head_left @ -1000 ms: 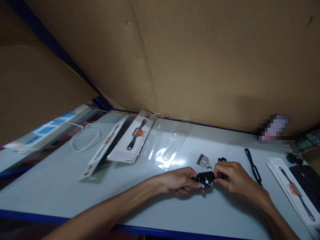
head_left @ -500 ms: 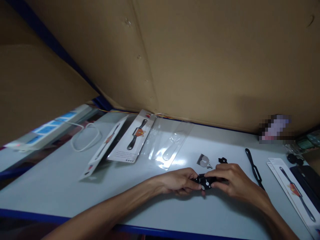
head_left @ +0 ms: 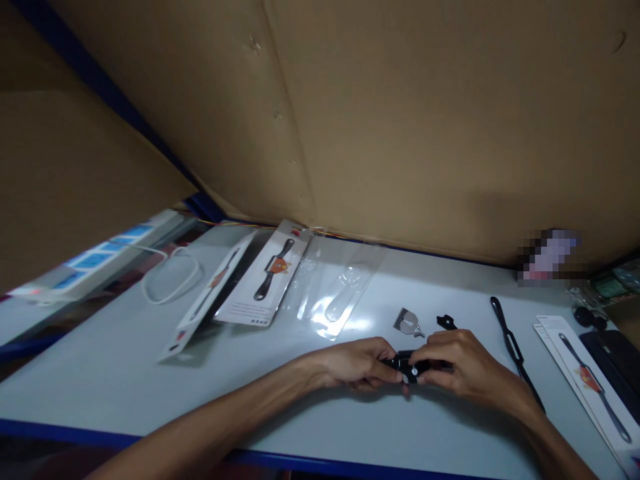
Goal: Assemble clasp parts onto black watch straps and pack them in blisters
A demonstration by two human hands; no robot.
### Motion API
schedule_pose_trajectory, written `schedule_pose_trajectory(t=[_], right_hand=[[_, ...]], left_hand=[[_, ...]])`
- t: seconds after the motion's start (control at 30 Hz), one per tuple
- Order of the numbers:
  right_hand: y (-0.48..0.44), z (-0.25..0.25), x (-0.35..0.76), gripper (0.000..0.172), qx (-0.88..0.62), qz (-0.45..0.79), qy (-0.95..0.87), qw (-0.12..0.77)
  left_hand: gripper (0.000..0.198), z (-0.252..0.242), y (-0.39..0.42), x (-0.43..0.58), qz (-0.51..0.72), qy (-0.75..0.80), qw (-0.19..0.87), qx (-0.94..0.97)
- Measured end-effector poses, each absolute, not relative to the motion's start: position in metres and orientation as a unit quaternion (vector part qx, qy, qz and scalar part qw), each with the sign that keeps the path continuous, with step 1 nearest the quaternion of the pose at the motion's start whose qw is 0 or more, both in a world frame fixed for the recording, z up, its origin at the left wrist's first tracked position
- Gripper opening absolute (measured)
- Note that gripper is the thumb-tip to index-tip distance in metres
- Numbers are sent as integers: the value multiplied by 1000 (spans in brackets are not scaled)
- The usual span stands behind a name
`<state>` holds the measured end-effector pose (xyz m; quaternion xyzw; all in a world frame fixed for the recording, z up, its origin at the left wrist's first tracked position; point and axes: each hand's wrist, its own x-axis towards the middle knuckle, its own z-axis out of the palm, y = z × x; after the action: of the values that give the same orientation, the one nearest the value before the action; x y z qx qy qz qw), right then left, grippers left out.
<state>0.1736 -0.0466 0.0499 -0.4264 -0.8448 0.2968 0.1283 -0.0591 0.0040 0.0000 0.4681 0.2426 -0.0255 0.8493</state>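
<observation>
Low over the table, a black spokeshave (head_left: 408, 372) is held between both hands, a round silver screw showing at its middle. My left hand (head_left: 363, 363) is closed around its left side, thumb pressed near the centre. From the right, my right hand (head_left: 457, 360) pinches the other side with thumb and fingers, which hide part of it. Just beyond the hands lie a silver blade (head_left: 407, 321) with a small screw beside it and a small black cap plate (head_left: 446, 322). A second black spokeshave body (head_left: 511, 340) rests right of my right hand, partly behind the wrist.
Printed spokeshave cards (head_left: 265, 280) and clear plastic blister shells (head_left: 345, 287) lie at the back left. A white cable (head_left: 173, 273) and a power strip (head_left: 100, 257) are at far left. More cards (head_left: 585, 380) and a black case (head_left: 613, 363) sit right. Cardboard (head_left: 380, 133) walls the back.
My right hand has shifted slightly on the spokeshave, and its thumb and fingers sit a little differently around the middle. The parts on the table stay put.
</observation>
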Motion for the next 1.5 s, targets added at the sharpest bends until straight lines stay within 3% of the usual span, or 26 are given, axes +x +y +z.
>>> schedule_pose_trajectory(t=[0.8,0.97,1.07,1.17,1.27,1.37,1.5], right_hand=[[-50,42,169,10,-457,243,-844,140],[-47,55,181,18,-499,183,-801,277],[-40,55,194,19,-562,88,-730,379],[-31,45,205,27,-591,17,-712,380],[-21,33,213,32,-605,-22,-717,345],[-14,25,222,35,-622,-46,-708,333],[-9,21,232,34,-652,-52,-689,311]], left_hand=[[32,4,5,-58,-21,260,847,463],[40,16,4,-58,30,287,841,458],[44,19,7,-58,129,314,819,462],[44,16,18,-59,263,388,709,527],[30,12,31,-62,317,478,478,665],[23,8,41,-68,238,535,270,764],[30,3,41,-71,127,557,161,805]])
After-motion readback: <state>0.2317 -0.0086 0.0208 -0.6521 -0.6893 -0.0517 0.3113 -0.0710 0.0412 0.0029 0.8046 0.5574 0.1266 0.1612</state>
